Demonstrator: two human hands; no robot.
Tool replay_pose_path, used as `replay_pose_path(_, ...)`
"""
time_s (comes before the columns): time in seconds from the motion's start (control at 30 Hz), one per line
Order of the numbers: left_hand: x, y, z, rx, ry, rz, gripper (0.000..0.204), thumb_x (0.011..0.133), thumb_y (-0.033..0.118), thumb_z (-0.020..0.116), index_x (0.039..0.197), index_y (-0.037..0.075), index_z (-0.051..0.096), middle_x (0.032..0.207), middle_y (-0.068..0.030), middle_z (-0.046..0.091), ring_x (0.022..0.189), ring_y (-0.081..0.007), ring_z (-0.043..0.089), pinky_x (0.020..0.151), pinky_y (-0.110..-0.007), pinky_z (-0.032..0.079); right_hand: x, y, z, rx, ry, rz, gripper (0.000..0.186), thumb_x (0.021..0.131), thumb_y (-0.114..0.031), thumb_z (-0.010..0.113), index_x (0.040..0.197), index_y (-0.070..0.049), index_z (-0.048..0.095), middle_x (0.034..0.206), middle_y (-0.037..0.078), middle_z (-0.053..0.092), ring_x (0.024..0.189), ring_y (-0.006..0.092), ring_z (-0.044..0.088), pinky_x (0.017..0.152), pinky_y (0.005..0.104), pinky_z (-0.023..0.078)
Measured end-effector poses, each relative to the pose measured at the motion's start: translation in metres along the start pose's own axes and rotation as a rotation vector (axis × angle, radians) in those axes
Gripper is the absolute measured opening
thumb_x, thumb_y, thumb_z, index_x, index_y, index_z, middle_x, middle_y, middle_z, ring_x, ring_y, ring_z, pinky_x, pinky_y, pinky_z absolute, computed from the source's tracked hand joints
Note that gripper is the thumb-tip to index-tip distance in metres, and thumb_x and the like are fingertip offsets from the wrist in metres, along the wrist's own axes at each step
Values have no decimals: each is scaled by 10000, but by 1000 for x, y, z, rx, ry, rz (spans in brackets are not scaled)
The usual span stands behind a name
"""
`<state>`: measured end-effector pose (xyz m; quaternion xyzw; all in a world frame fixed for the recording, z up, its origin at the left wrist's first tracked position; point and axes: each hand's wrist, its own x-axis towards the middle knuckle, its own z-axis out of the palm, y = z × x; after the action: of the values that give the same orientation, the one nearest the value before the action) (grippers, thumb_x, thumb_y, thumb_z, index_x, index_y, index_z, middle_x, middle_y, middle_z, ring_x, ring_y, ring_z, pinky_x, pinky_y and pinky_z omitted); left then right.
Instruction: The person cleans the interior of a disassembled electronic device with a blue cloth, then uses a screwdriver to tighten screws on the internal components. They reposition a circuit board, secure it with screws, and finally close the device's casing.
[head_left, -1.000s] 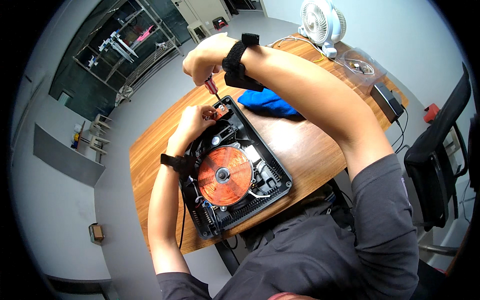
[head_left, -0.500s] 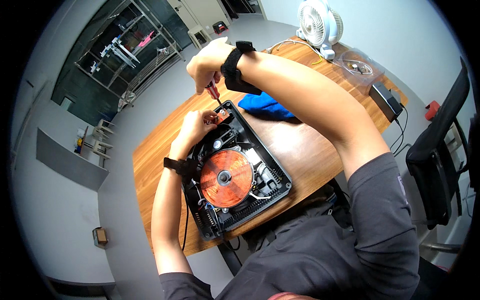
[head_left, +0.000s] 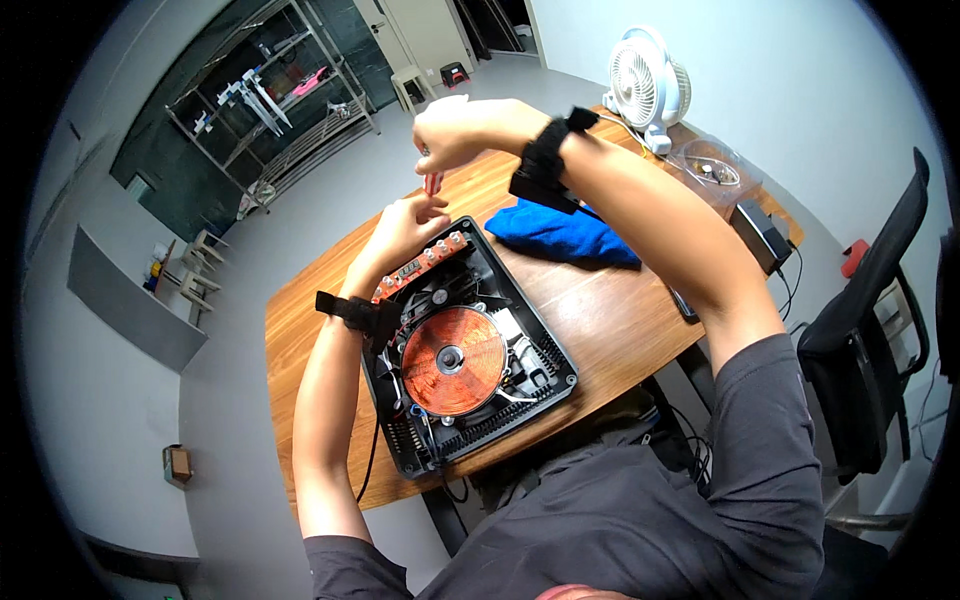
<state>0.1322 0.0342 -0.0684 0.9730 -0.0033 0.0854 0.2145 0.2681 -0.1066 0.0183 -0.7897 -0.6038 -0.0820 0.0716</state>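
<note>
An opened induction cooker [head_left: 560, 372] lies on the table, its round copper coil [head_left: 470, 345] uncovered. Along the far inner edge of its black housing runs an orange-red circuit board [head_left: 432, 257] with several round buttons and a small display. My right hand [head_left: 455, 132] is closed round a screwdriver [head_left: 433, 184] with a red and clear handle, held upright beyond the housing's far edge. My left hand [head_left: 400, 234] is above the far-left edge of the cooker, fingers pinched together just below the screwdriver handle. Those fingers hide the screwdriver's lower end and anything between them.
A blue cloth [head_left: 565, 233] lies right of the cooker on the wooden table [head_left: 610, 305]. A white fan [head_left: 645, 90], a clear plastic box [head_left: 715, 170] and a black power unit [head_left: 762, 235] stand along the far right. A black chair [head_left: 865, 350] is at the right.
Both hands have lifted away from the circuit board toward the far edge, the screwdriver with them. More of the board now shows. The view has shifted slightly.
</note>
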Motion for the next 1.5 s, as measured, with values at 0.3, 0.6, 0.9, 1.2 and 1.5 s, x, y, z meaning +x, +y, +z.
replay_pose_path(0.3,-4,18,2,-304,-32,97,359,973,222,623,1209,-48,651,1067,-109,725,960,-151,668,874,-322,531,-69,0,40,186,-111,84,407,835,-421,687,823,-14,702,695,185,698,652,314,704,646,421,561)
replay_pose_path(0.6,-49,-19,-16,109,-75,-35,313,903,266,675,1029,-13,742,939,-209,739,887,-334,723,824,-406,560,-161,16,91,244,-266,250,425,781,-367,699,790,55,651,718,249,680,698,376,707,649,450,565)
replay_pose_path(0.9,-143,-80,-20,347,48,-467,405,899,396,681,873,-7,716,843,-258,709,863,-422,700,782,-490,556,-183,-11,116,390,-352,335,338,796,-271,712,824,50,611,668,220,685,602,306,722,562,391,587)
replay_pose_path(1.2,-178,-81,-2,317,158,-547,428,927,410,631,856,-11,669,821,-252,701,851,-435,690,771,-504,542,-191,-31,107,379,-419,276,372,798,-339,727,915,10,675,749,267,684,728,412,706,681,442,584)
replay_pose_path(1.5,-211,-78,2,311,41,-631,489,974,432,553,832,-14,694,741,-228,696,783,-406,703,770,-491,552,-201,-11,124,201,-579,154,393,823,-355,727,858,30,654,685,226,678,635,327,714,594,402,567)
